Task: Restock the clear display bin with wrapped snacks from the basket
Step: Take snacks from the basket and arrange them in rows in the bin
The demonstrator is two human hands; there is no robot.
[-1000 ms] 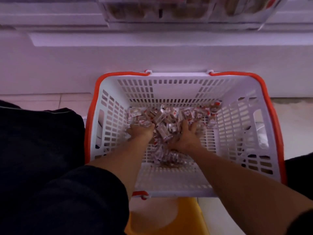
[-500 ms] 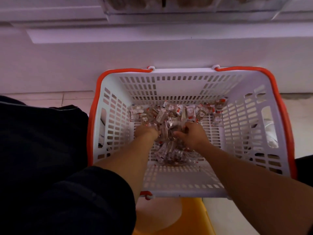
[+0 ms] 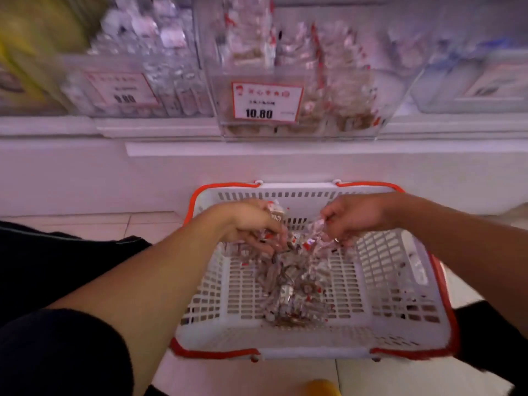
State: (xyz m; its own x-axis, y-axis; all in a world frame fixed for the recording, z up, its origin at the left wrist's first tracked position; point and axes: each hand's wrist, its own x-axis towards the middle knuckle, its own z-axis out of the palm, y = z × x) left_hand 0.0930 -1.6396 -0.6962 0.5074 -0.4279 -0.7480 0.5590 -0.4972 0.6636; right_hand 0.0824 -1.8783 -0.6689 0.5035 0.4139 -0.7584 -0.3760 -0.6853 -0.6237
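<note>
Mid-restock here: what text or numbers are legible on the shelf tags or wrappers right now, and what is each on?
"10.80": price tag on the clear display bin above the basket.
"9.80", blurred and uncertain: price tag on the left bin.
Small characters on both tags: too blurred to read.
Right-hand label: unreadable.
Wrapped snacks: print too blurred to read.

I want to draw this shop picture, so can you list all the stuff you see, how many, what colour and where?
basket: one, white with orange rim, on the floor below the shelf
wrapped snacks: too many to count, clear with red marks, piled in the basket
clear display bin: one, see-through, on the shelf above the basket
price tag: one, white with red border, on the bin's front, reads 10.80
left hand: one, over the basket, grips snacks
right hand: one, over the basket, grips snacks
</note>
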